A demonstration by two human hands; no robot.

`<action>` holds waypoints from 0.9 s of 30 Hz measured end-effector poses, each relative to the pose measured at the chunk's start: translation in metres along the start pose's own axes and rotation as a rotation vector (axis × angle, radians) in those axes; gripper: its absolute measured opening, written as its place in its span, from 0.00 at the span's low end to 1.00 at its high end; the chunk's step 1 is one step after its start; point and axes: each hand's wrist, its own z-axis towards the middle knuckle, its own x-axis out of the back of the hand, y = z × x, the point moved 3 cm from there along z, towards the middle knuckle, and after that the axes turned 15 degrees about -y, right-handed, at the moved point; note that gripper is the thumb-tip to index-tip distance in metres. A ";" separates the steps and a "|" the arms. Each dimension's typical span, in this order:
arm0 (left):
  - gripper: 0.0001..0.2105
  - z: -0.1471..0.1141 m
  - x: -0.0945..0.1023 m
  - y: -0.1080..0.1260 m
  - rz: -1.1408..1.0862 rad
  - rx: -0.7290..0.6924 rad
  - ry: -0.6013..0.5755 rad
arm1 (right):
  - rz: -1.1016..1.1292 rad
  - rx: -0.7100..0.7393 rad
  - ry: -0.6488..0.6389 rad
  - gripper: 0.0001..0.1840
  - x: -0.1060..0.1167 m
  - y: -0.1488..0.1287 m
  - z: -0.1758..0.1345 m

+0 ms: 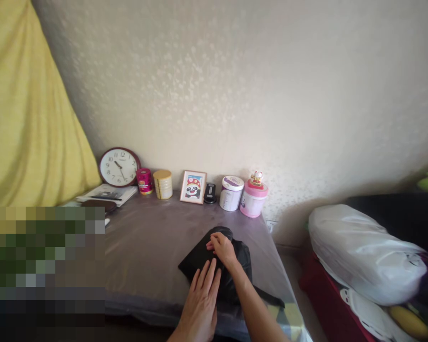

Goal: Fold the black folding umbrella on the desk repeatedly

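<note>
Black fabric [199, 251] partly hidden under left hand [202, 297] and right hand [223, 248], curtain [28, 118] cut off left of them, white tub [231, 197] beyond them too small to read

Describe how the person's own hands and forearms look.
The left hand and right hand are gloveless, with no ring or watch showing. The right forearm has no sleeve in view; the frame cuts the left arm off near the wrist.

Left hand [204, 290] outstretched, right hand [222, 249] curled, over black fabric [200, 250]; clock [119, 167] behind.
</note>
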 end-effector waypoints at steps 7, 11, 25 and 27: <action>0.41 0.011 -0.018 -0.010 -0.044 0.106 -0.136 | -0.372 0.410 -0.053 0.12 -0.005 -0.015 -0.043; 0.40 0.011 -0.031 -0.015 -0.081 0.077 -0.069 | -0.555 0.561 -0.072 0.14 -0.005 -0.007 -0.051; 0.45 0.014 -0.026 -0.022 -0.247 0.206 -0.196 | -0.585 0.252 0.266 0.15 0.045 0.005 0.007; 0.45 0.014 -0.026 -0.023 -0.250 0.213 -0.197 | -0.553 0.385 0.281 0.15 0.035 -0.002 -0.015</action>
